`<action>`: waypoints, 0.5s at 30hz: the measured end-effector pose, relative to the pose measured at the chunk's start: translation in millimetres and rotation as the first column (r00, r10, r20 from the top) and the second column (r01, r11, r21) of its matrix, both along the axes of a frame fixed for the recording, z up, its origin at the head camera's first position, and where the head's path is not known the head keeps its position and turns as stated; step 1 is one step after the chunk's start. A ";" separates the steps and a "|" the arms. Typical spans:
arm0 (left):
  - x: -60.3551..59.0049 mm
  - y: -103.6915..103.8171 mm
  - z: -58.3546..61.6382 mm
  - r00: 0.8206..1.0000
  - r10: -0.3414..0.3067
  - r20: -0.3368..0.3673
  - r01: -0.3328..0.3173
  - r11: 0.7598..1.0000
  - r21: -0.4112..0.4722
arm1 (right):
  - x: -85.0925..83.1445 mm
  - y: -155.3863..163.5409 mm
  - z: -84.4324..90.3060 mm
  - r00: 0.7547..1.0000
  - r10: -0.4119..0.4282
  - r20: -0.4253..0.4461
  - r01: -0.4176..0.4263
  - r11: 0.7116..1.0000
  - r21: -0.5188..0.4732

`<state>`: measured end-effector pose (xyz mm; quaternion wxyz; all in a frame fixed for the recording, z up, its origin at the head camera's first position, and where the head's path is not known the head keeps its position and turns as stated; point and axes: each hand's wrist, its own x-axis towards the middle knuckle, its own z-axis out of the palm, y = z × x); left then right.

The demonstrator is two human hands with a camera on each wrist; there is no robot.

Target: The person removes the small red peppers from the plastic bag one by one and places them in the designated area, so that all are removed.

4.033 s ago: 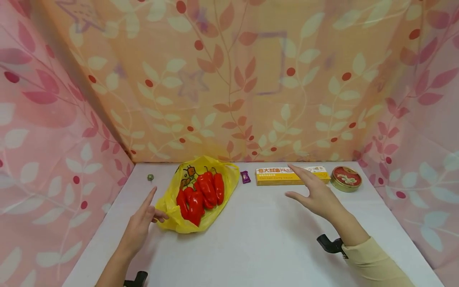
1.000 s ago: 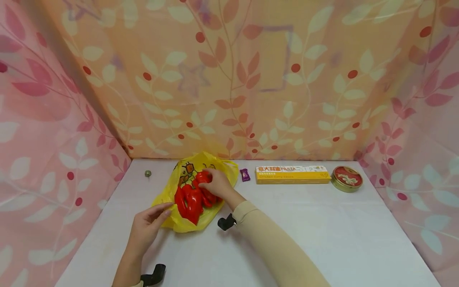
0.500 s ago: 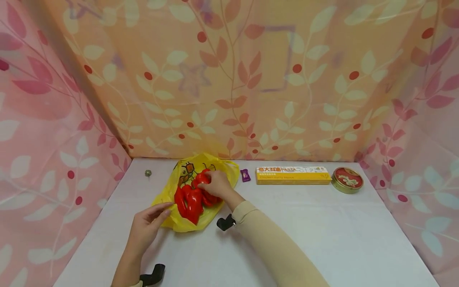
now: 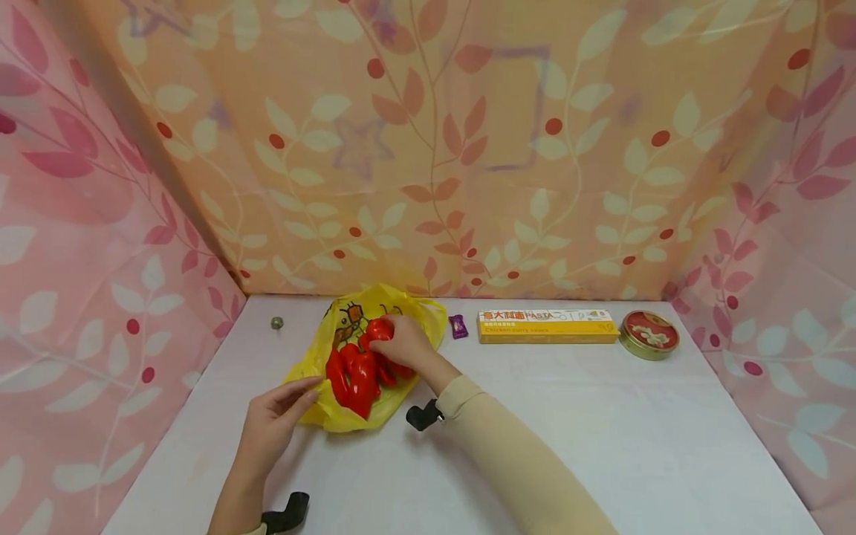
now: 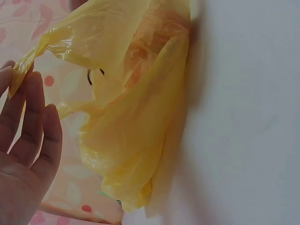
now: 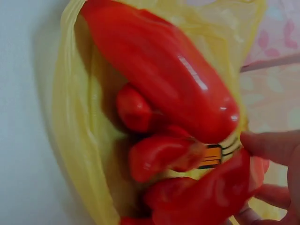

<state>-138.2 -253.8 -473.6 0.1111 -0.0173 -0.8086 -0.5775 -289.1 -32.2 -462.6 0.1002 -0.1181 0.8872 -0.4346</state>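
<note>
A yellow plastic bag (image 4: 334, 420) lies with its mouth toward me, several red peppers (image 4: 362, 379) inside. My left hand (image 4: 269, 422) pinches the bag's near-left edge between thumb and fingers; the left wrist view shows the gathered yellow film (image 5: 28, 70) at those fingertips. Reaching in from the right, my right hand (image 4: 408, 343) grips the stem end of one red pepper (image 4: 380, 329) at the back of the pile. In the right wrist view, thumb and fingers close around that pepper (image 6: 211, 187), beside a larger pepper (image 6: 164, 65). The palm hides part of the pile.
Along the back of the white table (image 4: 568, 416) lie a small round greenish object (image 4: 277, 322), a purple-wrapped candy (image 4: 458, 327), a yellow-and-white pasta box (image 4: 548, 327) and a round red-topped tin (image 4: 649, 334). Patterned cloth walls (image 4: 428, 148) stand behind and at both sides.
Since the oldest frame, my left hand has taken the bag's edge. My right hand has moved left from near the pasta box to grip a pepper, which shifts slightly in the last second.
</note>
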 end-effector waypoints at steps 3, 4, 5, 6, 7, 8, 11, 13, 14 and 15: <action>0.1 -1.1 1.4 1.000 0.001 0.003 -0.001 1.000 0.029 | 1.6 6.7 6.2 0.999 0.040 -0.008 -0.040 0.999 -0.027; 0.1 -0.8 1.4 1.000 0.002 0.007 -0.003 0.999 0.034 | 2.6 10.0 8.2 0.999 0.049 -0.009 -0.050 0.998 -0.028; 0.2 -0.5 1.4 1.000 0.003 0.012 -0.003 0.999 0.037 | 3.6 13.2 10.0 0.998 0.057 -0.009 -0.057 0.998 -0.030; 0.3 -0.2 1.4 1.000 0.004 0.017 -0.005 0.999 0.041 | 4.6 16.5 11.8 0.998 0.062 -0.011 -0.062 0.998 -0.031; 0.5 0.1 1.4 1.000 0.005 0.022 -0.006 0.999 0.038 | 5.7 19.8 13.5 0.998 0.065 -0.010 -0.065 0.997 -0.035; 0.7 0.4 1.4 1.000 0.006 0.026 -0.007 0.999 0.037 | 6.8 23.1 15.0 0.998 0.068 -0.005 -0.068 0.997 -0.043; 1.0 0.9 1.2 0.999 0.003 0.032 -0.004 0.999 0.032 | 9.9 32.7 17.7 0.997 0.076 0.000 -0.076 0.994 -0.073; 1.0 1.2 0.8 1.000 0.001 0.031 -0.002 1.000 0.029 | 12.0 38.9 18.6 0.996 0.084 0.000 -0.083 0.992 -0.098; 0.7 1.3 0.6 1.000 -0.002 0.031 0.001 0.999 0.035 | 12.8 42.0 18.7 0.996 0.090 -0.003 -0.090 0.990 -0.111; 0.3 1.4 0.2 1.000 -0.007 0.028 0.006 0.999 0.040 | 14.1 45.0 19.1 0.996 0.090 0.002 -0.089 0.989 -0.122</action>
